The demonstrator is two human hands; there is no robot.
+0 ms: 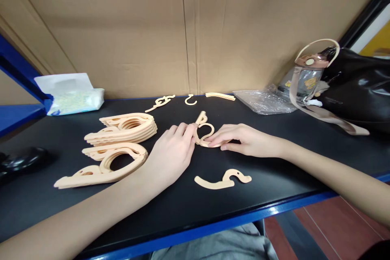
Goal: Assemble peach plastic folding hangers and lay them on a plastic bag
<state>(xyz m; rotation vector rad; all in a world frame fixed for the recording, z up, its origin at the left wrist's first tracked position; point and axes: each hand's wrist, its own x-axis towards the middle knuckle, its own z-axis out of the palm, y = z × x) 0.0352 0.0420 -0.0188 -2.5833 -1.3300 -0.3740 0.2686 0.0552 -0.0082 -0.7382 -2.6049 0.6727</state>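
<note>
Both my hands are on a beige plastic folding hanger (207,130) at the middle of the black table. My left hand (175,148) grips its left side, with the fingertips partly hidden behind the hand. From the right, my right hand (240,138) presses its fingers on the hanger's lower right end. The round hook shows between the hands, and one arm points up and away. Nearer to me lies a loose curved hanger arm (222,180). Left of my left hand are two stacks of folded hangers, a rear stack (122,130) and a front stack (106,164).
Along the back lie hanger parts (161,102), a loose hook (191,100) and straight arm pieces (219,96). A tissue pack (73,97) stands back left, a black mouse-like object (24,158) at left. Clear plastic bag (263,100), strapped bottle (307,77) and black bag (356,85) occupy the right.
</note>
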